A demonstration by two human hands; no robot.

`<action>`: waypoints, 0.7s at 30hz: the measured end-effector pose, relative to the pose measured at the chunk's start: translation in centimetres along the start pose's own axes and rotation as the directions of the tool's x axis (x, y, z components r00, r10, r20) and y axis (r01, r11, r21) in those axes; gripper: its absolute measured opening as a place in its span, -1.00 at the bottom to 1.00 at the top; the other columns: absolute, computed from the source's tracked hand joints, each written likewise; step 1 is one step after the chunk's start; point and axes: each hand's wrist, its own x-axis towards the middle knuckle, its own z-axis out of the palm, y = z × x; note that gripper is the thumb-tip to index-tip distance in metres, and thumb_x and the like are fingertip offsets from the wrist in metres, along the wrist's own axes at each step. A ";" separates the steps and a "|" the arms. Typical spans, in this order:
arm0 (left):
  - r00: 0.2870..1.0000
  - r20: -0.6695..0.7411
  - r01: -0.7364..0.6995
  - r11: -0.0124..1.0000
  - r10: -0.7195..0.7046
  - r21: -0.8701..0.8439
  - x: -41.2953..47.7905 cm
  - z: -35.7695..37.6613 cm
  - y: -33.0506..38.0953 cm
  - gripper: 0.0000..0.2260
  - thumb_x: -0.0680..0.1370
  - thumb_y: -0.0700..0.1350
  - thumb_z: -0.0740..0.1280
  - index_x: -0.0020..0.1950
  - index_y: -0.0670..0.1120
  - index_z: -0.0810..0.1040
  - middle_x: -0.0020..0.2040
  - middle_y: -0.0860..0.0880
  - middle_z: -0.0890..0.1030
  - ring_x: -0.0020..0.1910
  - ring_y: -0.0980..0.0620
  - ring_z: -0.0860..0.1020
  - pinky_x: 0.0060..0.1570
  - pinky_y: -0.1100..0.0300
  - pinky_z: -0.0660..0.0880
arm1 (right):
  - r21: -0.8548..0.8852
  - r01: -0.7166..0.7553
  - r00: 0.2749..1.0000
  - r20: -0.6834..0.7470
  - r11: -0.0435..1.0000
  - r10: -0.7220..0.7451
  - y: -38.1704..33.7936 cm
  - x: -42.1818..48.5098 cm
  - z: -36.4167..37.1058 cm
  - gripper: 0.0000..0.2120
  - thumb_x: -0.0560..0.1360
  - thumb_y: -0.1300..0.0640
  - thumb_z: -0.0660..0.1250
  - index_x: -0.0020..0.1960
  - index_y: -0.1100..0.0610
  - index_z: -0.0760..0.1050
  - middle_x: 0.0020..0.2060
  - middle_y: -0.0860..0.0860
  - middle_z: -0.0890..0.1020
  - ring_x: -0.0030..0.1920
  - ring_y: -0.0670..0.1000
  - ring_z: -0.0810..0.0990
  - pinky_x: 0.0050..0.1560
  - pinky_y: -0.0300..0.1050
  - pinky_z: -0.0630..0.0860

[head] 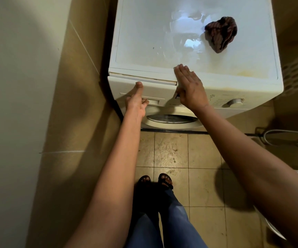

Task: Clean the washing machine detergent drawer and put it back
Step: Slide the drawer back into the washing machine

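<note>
Your left hand (136, 104) presses its thumb on the drawer (155, 88) front, its fingers curled by the handle recess; whether they grip it, I cannot tell. The fingers of your right hand (191, 88) lie straight and together over the drawer's right end. The drawer sits in its slot in the washing machine (162, 42), its long face running sideways between your hands and facing you.

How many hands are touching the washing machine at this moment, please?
2. The left hand holds the drawer front, thumb on it, fingers curled at its handle; the right hand lies flat over the top front edge of the washing machine.
</note>
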 end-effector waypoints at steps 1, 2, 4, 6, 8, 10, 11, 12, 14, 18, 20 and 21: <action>1.000 -0.006 0.003 1.000 -0.003 0.008 0.3 0.3 0.1 -0.80 0.53 -0.08 0.40 0.03 -0.11 0.43 0.14 -0.18 0.50 0.11 -0.14 0.45 0.38 -0.16 0.32 | 0.002 -0.002 1.000 -0.001 1.000 0.002 0.0 0.0 0.0 -0.38 0.49 0.32 0.19 0.53 0.20 0.14 0.51 0.13 0.20 0.53 0.10 0.11 0.52 -0.01 0.05; 1.000 -0.011 0.008 1.000 -0.008 0.015 0.5 0.6 0.2 -0.80 0.53 -0.07 0.40 0.00 -0.11 0.43 0.09 -0.16 0.49 0.07 -0.13 0.44 0.37 -0.15 0.33 | 0.004 -0.005 1.000 -0.003 1.000 0.005 0.0 0.0 0.0 -0.38 0.49 0.32 0.19 0.53 0.21 0.14 0.51 0.13 0.20 0.53 0.10 0.12 0.52 -0.02 0.04; 1.000 -0.015 0.012 1.000 -0.012 0.020 0.9 1.0 0.3 -0.80 0.53 -0.05 0.40 -0.07 -0.10 0.42 0.01 -0.13 0.49 0.05 -0.12 0.42 0.34 -0.13 0.33 | 0.009 -0.008 1.000 -0.007 1.000 0.008 0.0 0.0 0.1 -0.37 0.48 0.32 0.21 0.53 0.20 0.14 0.51 0.13 0.20 0.53 0.10 0.11 0.52 -0.03 0.03; 1.000 -0.017 0.014 1.000 -0.013 0.027 1.1 1.2 0.4 -0.80 0.54 -0.04 0.40 -0.12 -0.09 0.42 -0.06 -0.10 0.49 0.03 -0.12 0.40 0.34 -0.12 0.34 | 0.013 -0.009 1.000 -0.012 1.000 0.010 -0.1 -0.1 0.1 -0.37 0.48 0.32 0.21 0.53 0.20 0.14 0.51 0.13 0.20 0.53 0.09 0.12 0.52 -0.04 0.02; 1.000 -0.016 0.010 0.999 -0.009 0.036 1.2 1.2 0.4 -0.81 0.53 -0.04 0.40 -0.08 -0.11 0.45 0.00 -0.11 0.50 0.05 -0.12 0.41 0.33 -0.09 0.35 | 0.010 -0.009 1.000 -0.016 1.000 0.009 -0.1 0.0 0.1 -0.37 0.48 0.32 0.21 0.53 0.21 0.14 0.51 0.13 0.20 0.53 0.10 0.12 0.52 -0.03 0.03; 1.000 -0.021 -0.001 0.999 0.002 0.038 1.3 1.2 0.5 -0.79 0.53 -0.05 0.41 0.07 -0.12 0.49 0.09 -0.13 0.50 0.07 -0.11 0.42 0.31 -0.04 0.37 | 0.004 -0.007 1.000 -0.022 1.000 0.007 -0.1 -0.1 0.2 -0.39 0.49 0.31 0.20 0.52 0.21 0.14 0.51 0.13 0.19 0.53 0.10 0.11 0.52 -0.04 0.02; 1.000 -0.024 -0.006 0.999 0.007 0.039 1.3 1.2 0.4 -0.74 0.53 -0.05 0.41 0.14 -0.13 0.49 0.10 -0.14 0.50 0.06 -0.11 0.41 0.30 -0.02 0.38 | 0.002 -0.006 1.000 -0.024 1.000 0.006 -0.1 -0.1 0.2 -0.39 0.50 0.31 0.19 0.52 0.21 0.14 0.51 0.13 0.19 0.53 0.10 0.11 0.52 -0.04 0.02; 1.000 -0.026 -0.010 0.999 0.011 0.044 1.4 1.3 0.4 -0.71 0.53 -0.04 0.40 0.18 -0.13 0.48 0.10 -0.14 0.51 0.05 -0.11 0.41 0.32 -0.04 0.37 | 0.000 -0.007 1.000 -0.025 1.000 0.007 -0.1 -0.1 0.3 -0.40 0.50 0.31 0.19 0.52 0.21 0.14 0.51 0.13 0.19 0.53 0.10 0.11 0.52 -0.03 0.03; 1.000 -0.024 -0.013 0.999 0.014 0.049 1.5 1.4 0.3 -0.71 0.54 -0.03 0.39 0.19 -0.12 0.48 0.04 -0.12 0.51 0.04 -0.10 0.41 0.37 -0.10 0.34 | -0.002 -0.010 0.999 -0.032 1.000 0.010 -0.2 -0.1 0.4 -0.39 0.50 0.31 0.19 0.52 0.21 0.14 0.51 0.13 0.19 0.53 0.09 0.11 0.52 -0.03 0.03; 0.999 -0.033 -0.014 0.997 0.017 0.071 1.7 1.5 0.3 -0.74 0.55 0.00 0.37 0.14 -0.09 0.46 -0.03 -0.07 0.49 0.02 -0.09 0.40 0.39 -0.12 0.31 | 0.023 -0.022 0.999 -0.044 0.999 0.023 -0.2 0.0 0.4 -0.39 0.50 0.32 0.20 0.52 0.22 0.15 0.50 0.15 0.21 0.53 0.11 0.13 0.51 -0.04 0.02; 0.999 -0.037 0.004 0.997 -0.001 0.075 1.8 1.5 0.3 -0.73 0.55 0.02 0.36 0.15 -0.12 0.48 -0.20 -0.03 0.41 -0.10 -0.05 0.40 0.40 -0.16 0.27 | 0.027 -0.025 0.998 -0.051 0.999 0.027 -0.2 -0.1 0.5 -0.40 0.50 0.32 0.20 0.52 0.22 0.16 0.50 0.15 0.21 0.52 0.11 0.13 0.51 -0.04 0.03; 0.999 -0.032 0.012 0.997 -0.010 0.078 1.8 1.4 0.3 -0.70 0.55 0.02 0.35 0.18 -0.14 0.49 -0.25 -0.01 0.34 -0.19 -0.02 0.37 0.40 -0.18 0.25 | 0.028 -0.028 0.998 -0.051 0.999 0.029 -0.2 -0.1 0.5 -0.40 0.50 0.32 0.20 0.52 0.22 0.16 0.50 0.14 0.21 0.52 0.11 0.13 0.51 -0.04 0.02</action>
